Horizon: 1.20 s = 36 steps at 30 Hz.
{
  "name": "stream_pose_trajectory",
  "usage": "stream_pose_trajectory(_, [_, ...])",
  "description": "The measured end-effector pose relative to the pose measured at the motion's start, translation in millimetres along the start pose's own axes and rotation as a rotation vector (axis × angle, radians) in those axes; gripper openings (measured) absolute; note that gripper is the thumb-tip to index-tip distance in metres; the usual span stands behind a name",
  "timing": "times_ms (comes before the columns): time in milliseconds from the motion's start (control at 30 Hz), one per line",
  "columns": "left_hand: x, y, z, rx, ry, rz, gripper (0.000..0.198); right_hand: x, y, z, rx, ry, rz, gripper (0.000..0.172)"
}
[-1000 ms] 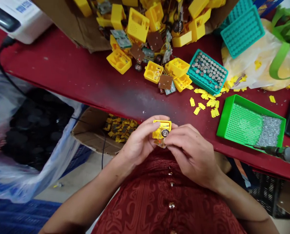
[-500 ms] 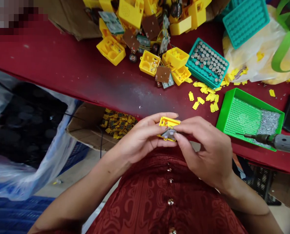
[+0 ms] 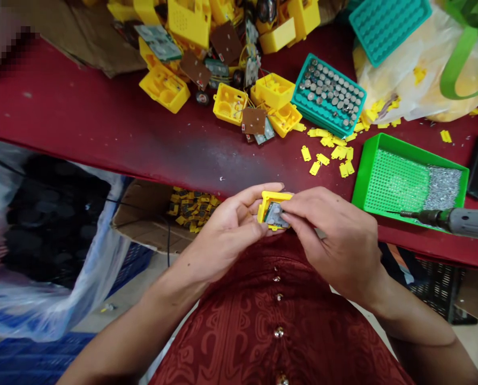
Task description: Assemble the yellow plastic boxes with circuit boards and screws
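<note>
Several fingers of the left hand [image 3: 226, 227] wrap the left side of a small yellow case [image 3: 265, 204], held with its open side facing up at the near edge of the red worktop [image 3: 174, 144]. Inside the case, a grey circuit board [image 3: 273, 215] sits a little askew, just left of the fingertips of the right hand [image 3: 335, 235], which cover one end, so I can't judge its long axis. That right hand is nearer the board, thumb and forefinger pinched on its right edge.
</note>
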<state>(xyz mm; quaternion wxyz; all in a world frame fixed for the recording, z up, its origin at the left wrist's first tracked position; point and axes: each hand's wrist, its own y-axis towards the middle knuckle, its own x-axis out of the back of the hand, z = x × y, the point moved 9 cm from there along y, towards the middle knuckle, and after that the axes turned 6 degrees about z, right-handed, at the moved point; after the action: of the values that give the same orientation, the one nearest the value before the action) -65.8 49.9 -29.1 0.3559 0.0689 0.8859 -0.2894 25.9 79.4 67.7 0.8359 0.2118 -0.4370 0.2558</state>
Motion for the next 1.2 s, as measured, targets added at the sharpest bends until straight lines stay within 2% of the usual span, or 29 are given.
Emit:
stream_pose_trajectory(200, [-3.9,-0.3,-2.7,-0.019,-0.022,0.000,0.044,2.6,-4.7,2.7,0.043,-0.042,-0.103,0.014])
stream_pose_trajectory(433, [-2.1,0.8,-1.3,-0.076,0.069,-0.012,0.033,7.3,-7.3,7.5,0.094,-0.154,-0.185,0.010])
stream_pose_trajectory(667, [-2.1,-1.9,-2.6,-0.101,0.007,-0.021,0.029,14.7,-14.3,-4.6,0.079,-0.006,-0.334,0.006])
stream_pose_trajectory(967, [-6.0,-3.5,-4.4,-0.128,0.111,-0.042,0.032,14.0,-19.0,0.4,0.174,-0.047,-0.356,0.008])
stream_pose_trajectory(1200, [-9.5,4.0,-0.9,-0.138,0.078,-0.021,0.029,13.2,-24.5,-12.5,0.095,0.006,-0.385,0.010])
